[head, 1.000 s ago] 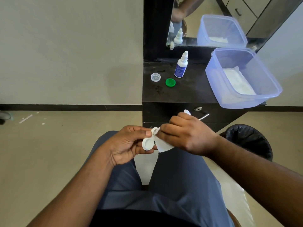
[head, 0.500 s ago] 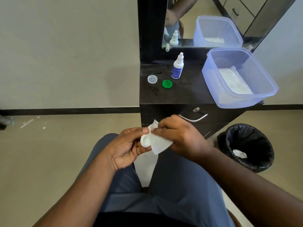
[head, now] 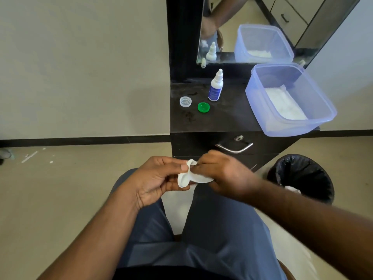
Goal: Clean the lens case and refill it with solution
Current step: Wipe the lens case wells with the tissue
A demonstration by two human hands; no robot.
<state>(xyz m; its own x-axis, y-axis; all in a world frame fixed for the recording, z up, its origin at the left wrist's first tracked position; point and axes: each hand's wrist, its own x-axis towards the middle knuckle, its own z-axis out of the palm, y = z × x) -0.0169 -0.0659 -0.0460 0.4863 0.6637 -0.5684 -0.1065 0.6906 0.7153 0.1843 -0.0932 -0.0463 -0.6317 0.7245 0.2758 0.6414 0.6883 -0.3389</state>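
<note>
The person sits with both hands raised over the lap, in front of a dark cabinet. The left hand [head: 156, 178] holds the white lens case [head: 183, 179], its fingers [head: 177, 186] curled beneath it and the thumb laid along the upper edge, so that one round well faces the camera. The right hand [head: 224, 174] pinches a white tissue [head: 198, 177] between curled fingers and presses it against the case; the tissue drapes over the case's far end, which is hidden. On the tabletop [head: 228, 118] stand a solution bottle [head: 215, 86] with a blue label, upright, and near it two loose caps lying apart from each other: a clear cap [head: 185, 101] to the left and a green cap [head: 203, 107] just in front of the bottle. A translucent blue tub [head: 260, 110] with white tissues inside overhangs the tabletop's right edge. A black-lined bin [head: 302, 174] sits on the floor to the right.
</note>
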